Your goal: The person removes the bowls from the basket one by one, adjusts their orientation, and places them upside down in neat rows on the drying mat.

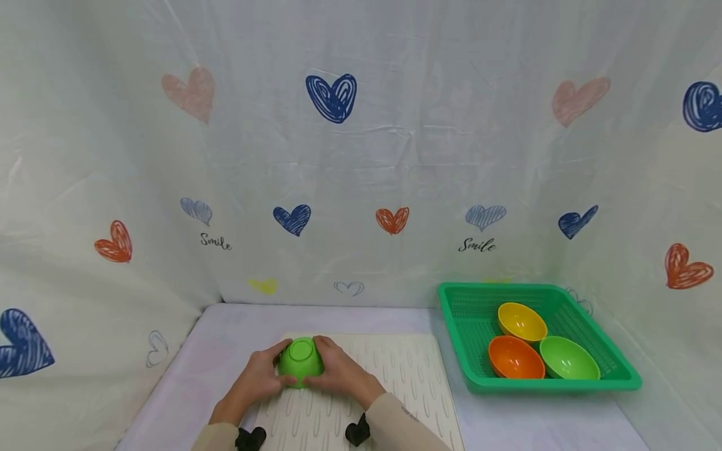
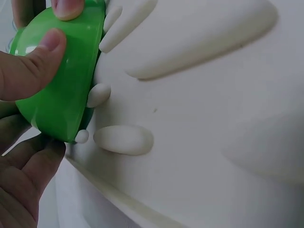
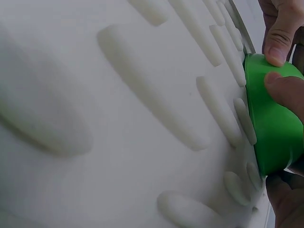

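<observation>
A green bowl [image 1: 301,360] stands upside down on a white ribbed mat [image 1: 395,376], its foot ring facing up. My left hand [image 1: 261,376] grips it from the left, thumb on the near side and fingers round the far side. From the right, my right hand [image 1: 345,373] holds the same bowl in a like way. In the left wrist view the bowl's [image 2: 66,71] rim meets the mat's raised ribs, and both thumbs press its wall. The right wrist view shows the bowl [image 3: 275,114] rim down against the ribs as well.
To the right sits a green plastic basket [image 1: 468,381] holding a yellow bowl [image 1: 522,321], an orange bowl [image 1: 516,357] and a light green bowl [image 1: 570,359]. A white cloth covers the table [image 1: 225,332]. White curtains [image 1: 361,156] printed with hearts hang behind and at both sides.
</observation>
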